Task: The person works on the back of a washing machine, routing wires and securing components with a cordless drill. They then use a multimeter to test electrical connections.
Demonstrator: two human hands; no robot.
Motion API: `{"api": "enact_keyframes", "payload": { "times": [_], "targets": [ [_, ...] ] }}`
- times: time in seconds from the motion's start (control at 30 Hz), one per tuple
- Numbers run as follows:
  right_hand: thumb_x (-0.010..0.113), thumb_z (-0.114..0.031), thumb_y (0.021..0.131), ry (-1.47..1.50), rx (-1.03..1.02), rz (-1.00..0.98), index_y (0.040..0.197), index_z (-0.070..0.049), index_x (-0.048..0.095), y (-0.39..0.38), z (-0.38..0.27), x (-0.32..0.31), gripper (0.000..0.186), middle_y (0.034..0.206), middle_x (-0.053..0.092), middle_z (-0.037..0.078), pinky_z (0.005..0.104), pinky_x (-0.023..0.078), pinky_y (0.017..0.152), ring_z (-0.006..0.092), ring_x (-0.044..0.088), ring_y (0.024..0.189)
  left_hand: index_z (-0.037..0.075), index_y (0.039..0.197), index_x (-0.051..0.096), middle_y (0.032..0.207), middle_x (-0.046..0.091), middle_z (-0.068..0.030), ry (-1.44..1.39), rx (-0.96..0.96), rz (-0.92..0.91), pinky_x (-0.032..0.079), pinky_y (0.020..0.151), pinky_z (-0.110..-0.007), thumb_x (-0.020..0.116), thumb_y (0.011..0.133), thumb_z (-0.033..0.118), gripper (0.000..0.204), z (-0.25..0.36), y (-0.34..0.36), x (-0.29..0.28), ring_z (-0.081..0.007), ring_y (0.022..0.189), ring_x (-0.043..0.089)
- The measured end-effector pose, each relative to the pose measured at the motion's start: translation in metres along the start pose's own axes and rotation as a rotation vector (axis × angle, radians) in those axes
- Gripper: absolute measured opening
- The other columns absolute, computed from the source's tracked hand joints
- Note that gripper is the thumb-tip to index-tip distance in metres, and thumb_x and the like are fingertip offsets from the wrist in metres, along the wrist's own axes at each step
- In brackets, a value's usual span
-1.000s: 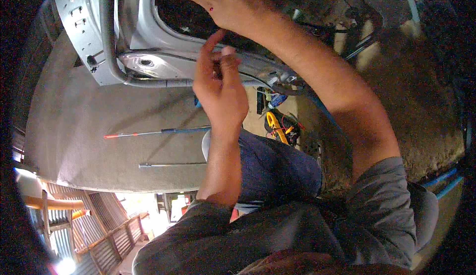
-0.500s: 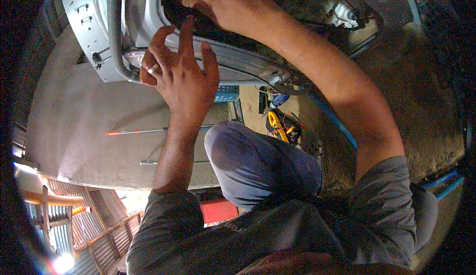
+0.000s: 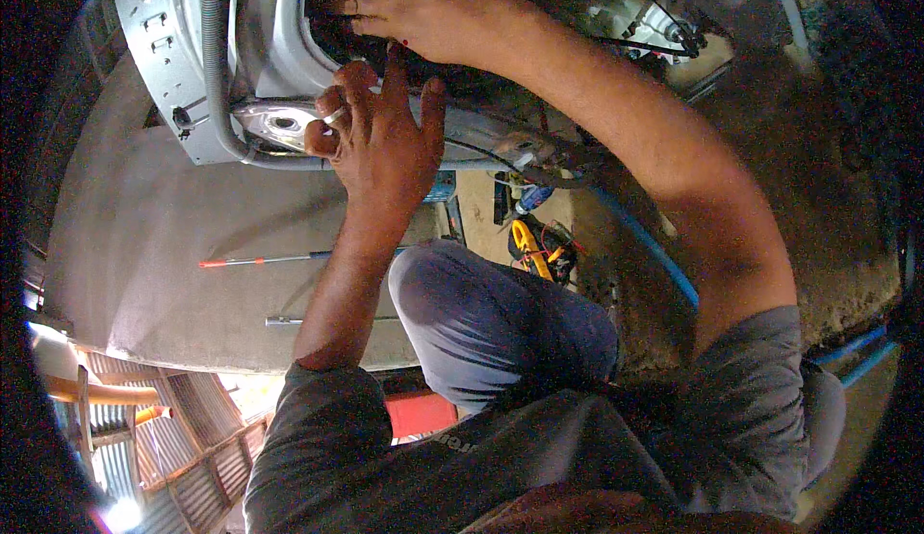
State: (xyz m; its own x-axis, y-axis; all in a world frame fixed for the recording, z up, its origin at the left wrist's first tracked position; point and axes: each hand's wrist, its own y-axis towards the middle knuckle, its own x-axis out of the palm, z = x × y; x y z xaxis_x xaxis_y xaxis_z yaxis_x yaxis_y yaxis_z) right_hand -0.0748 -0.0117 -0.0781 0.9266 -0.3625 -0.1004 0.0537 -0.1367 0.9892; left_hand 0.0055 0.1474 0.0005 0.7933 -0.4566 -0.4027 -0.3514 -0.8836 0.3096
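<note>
A pale metal appliance casing lies in front of me, with a rounded, dark opening in it. My right hand reaches over from the right, its fingers stretched into that opening; their tips are dim. Just below it, my left hand is at the opening's near rim, index finger pointing up toward the right hand, thumb apart, other fingers bent. Nothing shows in either hand. Left of the left hand, a grey ribbed hose bends around the casing's lower corner, beside a shiny metal part with a hole.
A yellow clamp meter with leads and a blue-handled tool lie beyond my knee. Left of the knee are an orange-tipped rod and a thin metal bar. A blue pipe runs under my right arm.
My left hand has shifted right and slightly up, closer to the right hand, uncovering the shiny metal part. The right hand stays in the opening, slightly lower in the view.
</note>
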Motion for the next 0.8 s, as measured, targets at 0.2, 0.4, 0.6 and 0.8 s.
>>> {"api": "enact_keyframes", "payload": {
  "times": [0.2, 0.4, 0.6, 0.8],
  "targets": [
    [0.054, -0.023, 0.1, 0.128, 0.106, -0.103, 0.146, -0.018, 0.059, -0.006, 0.0, -0.006, 0.047, 0.166, 0.038, 0.004, 0.0538, 0.048, 0.112, 0.0374, 0.029, 0.154, 0.012, 0.143, 0.057, 0.135, 0.051, -0.0256, -0.019, 0.054, 0.127, 0.042, 0.085, -0.062, 0.062, 0.097, 0.049, 0.06, 0.002, 0.0, 0.018, -0.0471, 0.121, 0.054],
    [0.053, -0.026, 0.101, -0.022, -0.044, -0.082, 0.147, -0.017, 0.058, 0.001, 0.007, 0.009, 0.047, 0.165, 0.04, 0.003, 0.0498, 0.033, 0.124, 0.0361, 0.029, 0.154, 0.009, 0.133, 0.061, 0.134, 0.051, -0.0305, -0.037, 0.065, 0.093, 0.041, 0.089, -0.064, 0.062, 0.098, 0.047, 0.052, 0.009, -0.004, 0.024, -0.0515, 0.118, 0.052],
    [0.054, -0.027, 0.1, -0.15, -0.139, -0.091, 0.146, -0.016, 0.058, 0.0, 0.008, 0.01, 0.048, 0.163, 0.043, 0.003, 0.0482, 0.026, 0.127, 0.0309, 0.031, 0.154, 0.008, 0.13, 0.062, 0.136, 0.05, -0.0308, -0.055, 0.07, 0.118, 0.039, 0.09, -0.067, 0.06, 0.098, 0.048, 0.051, 0.01, -0.002, 0.024, -0.0518, 0.122, 0.05],
    [0.054, -0.026, 0.1, 0.008, -0.096, -0.096, 0.141, -0.016, 0.063, -0.001, 0.011, 0.015, 0.043, 0.161, 0.046, 0.001, 0.0463, 0.031, 0.124, 0.0261, 0.035, 0.152, 0.007, 0.131, 0.061, 0.138, 0.049, -0.0313, -0.063, 0.049, 0.089, 0.039, 0.09, -0.065, 0.058, 0.099, 0.048, 0.052, 0.016, -0.003, 0.025, -0.0525, 0.123, 0.049]
  ]
}}
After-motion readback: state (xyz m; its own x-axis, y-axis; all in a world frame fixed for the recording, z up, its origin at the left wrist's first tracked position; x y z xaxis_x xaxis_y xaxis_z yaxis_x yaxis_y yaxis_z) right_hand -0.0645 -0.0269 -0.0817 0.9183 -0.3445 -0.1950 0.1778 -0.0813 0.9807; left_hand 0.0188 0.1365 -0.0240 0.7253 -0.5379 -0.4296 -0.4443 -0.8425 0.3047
